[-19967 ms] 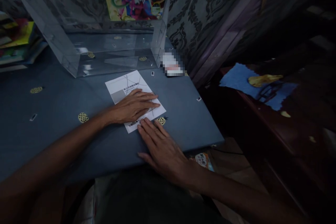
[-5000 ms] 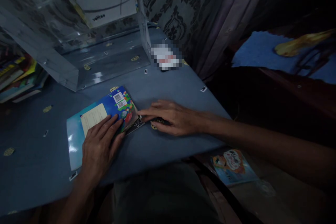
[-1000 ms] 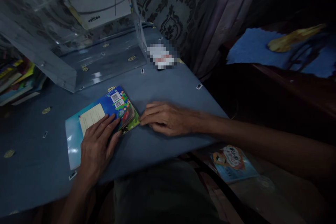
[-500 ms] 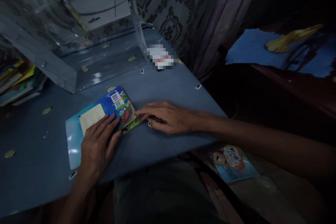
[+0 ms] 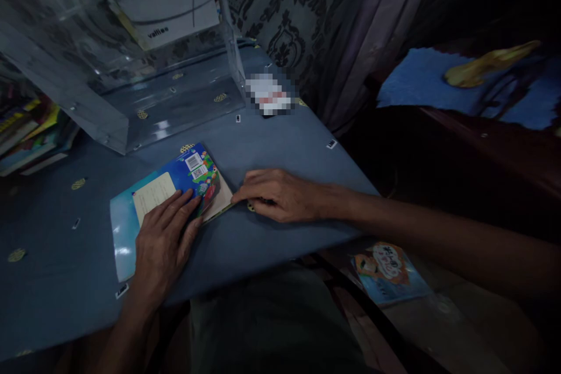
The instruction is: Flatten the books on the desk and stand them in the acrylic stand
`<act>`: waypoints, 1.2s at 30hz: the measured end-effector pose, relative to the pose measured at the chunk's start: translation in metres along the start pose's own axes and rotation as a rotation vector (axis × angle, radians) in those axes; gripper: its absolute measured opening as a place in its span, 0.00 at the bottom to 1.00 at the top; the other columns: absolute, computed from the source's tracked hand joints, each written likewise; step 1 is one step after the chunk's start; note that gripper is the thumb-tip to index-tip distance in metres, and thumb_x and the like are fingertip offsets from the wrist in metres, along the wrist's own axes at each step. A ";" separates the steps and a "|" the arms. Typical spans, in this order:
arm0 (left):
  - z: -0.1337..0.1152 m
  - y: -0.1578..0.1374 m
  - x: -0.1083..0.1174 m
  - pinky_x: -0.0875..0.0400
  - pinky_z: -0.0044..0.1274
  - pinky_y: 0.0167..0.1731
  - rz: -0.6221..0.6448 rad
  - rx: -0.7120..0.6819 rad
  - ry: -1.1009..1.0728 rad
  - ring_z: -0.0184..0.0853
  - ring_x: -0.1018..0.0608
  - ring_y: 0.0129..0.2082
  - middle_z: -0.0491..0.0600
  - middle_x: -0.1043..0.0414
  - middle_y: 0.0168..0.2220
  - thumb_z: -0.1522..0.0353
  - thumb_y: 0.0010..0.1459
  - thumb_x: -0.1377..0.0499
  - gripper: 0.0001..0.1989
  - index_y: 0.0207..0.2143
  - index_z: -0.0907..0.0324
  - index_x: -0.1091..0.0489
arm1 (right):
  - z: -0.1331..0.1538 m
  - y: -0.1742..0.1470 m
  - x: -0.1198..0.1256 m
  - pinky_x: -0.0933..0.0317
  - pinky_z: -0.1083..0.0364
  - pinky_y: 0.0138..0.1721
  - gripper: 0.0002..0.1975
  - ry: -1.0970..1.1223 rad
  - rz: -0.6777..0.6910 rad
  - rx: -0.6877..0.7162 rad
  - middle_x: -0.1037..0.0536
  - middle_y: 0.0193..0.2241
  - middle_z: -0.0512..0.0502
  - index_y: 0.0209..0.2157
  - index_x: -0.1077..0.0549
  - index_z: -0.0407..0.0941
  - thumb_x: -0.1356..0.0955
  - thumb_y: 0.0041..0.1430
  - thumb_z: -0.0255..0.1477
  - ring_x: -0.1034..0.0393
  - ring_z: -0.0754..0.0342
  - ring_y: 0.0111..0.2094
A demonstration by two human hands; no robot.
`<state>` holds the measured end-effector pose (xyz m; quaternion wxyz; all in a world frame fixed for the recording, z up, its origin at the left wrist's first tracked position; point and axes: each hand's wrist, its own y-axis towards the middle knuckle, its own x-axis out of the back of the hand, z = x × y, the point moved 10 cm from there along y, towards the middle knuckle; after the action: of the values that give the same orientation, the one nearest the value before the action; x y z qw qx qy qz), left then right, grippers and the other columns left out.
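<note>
At the lower right corner of the book point(image 5: 175, 162), more of a pale page point(image 5: 222, 195) shows than half a second ago; so, I judge, the work is with the corners of the pages. The book lies left of centre in the frame, on the worktop point(image 5: 284, 146). The left hand point(image 5: 162, 239) rests flat upon it, grip released. The right hand point(image 5: 274, 193) touches the corner; whether it pinches, I cannot tell. I count two hands, one handled book, one clear case point(image 5: 99, 123), one blue cloth point(image 5: 416, 79).
</note>
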<state>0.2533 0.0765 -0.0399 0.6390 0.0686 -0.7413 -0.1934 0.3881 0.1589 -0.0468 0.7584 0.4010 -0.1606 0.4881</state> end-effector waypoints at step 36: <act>-0.007 -0.005 -0.007 0.30 0.44 0.54 0.076 -0.096 0.103 0.51 0.28 0.61 0.54 0.31 0.62 0.60 0.69 0.46 0.19 0.61 0.45 0.31 | 0.021 -0.001 -0.005 0.35 0.48 0.52 0.12 -0.218 0.104 0.162 0.19 0.39 0.42 0.38 0.22 0.41 0.38 0.66 0.20 0.33 0.49 0.48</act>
<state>0.2609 0.0729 -0.0478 0.6856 0.0196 -0.6995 -0.2008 0.3899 0.1398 -0.0374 0.6752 0.5025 -0.2226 0.4919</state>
